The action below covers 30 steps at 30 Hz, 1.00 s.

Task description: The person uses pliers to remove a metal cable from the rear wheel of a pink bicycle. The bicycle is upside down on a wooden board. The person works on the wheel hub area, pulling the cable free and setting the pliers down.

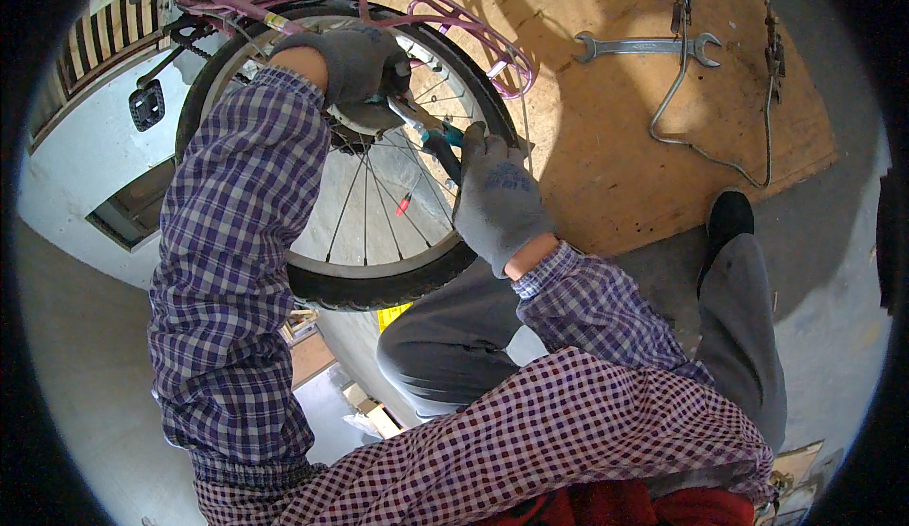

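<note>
A bicycle wheel [379, 291] with a black tyre and thin spokes fills the upper middle, joined to a pink bicycle frame [284, 17]. My left hand [360, 67], in a grey glove, is closed over the upper part of the wheel. What its fingers hold is hidden; something dark shows at their edge. Teal-and-black-handled pliers [438, 145] are gripped in my gloved right hand [500, 195], to the right of the wheel's middle. Their metal jaws point up and left, close beside my left hand. Whether the jaws bite on anything cannot be made out.
Beneath and right of the wheel lies a wooden board [606, 180]. On it rest a double open-ended wrench [649, 46] and a bent cable [663, 119] with metal parts at its ends. A black pedal [147, 106] sticks out at left. A red piece [404, 205] shows among the spokes.
</note>
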Available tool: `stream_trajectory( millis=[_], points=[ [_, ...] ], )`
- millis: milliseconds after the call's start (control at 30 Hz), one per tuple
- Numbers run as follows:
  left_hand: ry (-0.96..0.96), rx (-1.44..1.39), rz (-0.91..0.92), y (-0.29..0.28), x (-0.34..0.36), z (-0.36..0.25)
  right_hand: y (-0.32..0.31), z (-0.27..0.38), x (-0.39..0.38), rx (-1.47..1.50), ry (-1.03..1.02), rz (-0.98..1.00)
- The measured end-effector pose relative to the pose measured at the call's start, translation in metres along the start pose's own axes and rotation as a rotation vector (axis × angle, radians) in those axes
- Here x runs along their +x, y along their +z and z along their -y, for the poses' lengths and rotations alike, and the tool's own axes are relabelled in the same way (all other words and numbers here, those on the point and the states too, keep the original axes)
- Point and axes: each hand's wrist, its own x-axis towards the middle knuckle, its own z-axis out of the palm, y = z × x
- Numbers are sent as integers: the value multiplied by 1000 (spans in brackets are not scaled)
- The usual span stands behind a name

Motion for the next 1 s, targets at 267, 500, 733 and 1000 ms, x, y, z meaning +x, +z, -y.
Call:
stream_trajectory(
  millis=[267,500,733,1000],
  points=[
    [19,2,-45,2,-1,1,-5,9,2,-50,69,29],
    [-12,-25,-34,2,-2,-1,-4,7,1,-26,83,26],
    [62,-15,-98,9,3,8,-27,-27,28,626,71,366],
    [11,45,2,-1,1,3,-27,-53,33,1275,270,833]
  ],
)
